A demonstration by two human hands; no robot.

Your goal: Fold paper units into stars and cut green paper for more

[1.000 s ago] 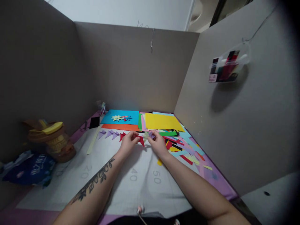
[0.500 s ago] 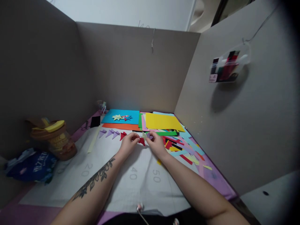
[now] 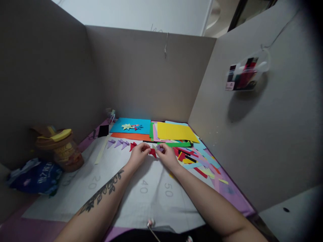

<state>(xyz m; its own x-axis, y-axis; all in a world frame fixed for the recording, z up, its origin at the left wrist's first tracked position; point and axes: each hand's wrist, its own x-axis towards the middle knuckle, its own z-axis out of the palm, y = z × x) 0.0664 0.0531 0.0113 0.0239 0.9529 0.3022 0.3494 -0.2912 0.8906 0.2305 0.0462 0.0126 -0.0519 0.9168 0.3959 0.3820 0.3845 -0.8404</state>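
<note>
Gray panels (image 3: pixel 141 74) wall in the tabletop (image 3: pixel 234 198). Both forearms reach forward, hands nearly meeting: the left hand (image 3: pixel 139 155) pinches a red folded paper piece (image 3: pixel 152 153), the right hand (image 3: pixel 167 156) a pale green and purple one (image 3: pixel 158 147). A lidded brown cup (image 3: pixel 66 153) stands left; a clear hanging container (image 3: pixel 246 74) holds dark and red items.

Dim light casts a soft shadow below the slightly blurred hanging box (image 3: pixel 246 74); right corners blacken.
</note>
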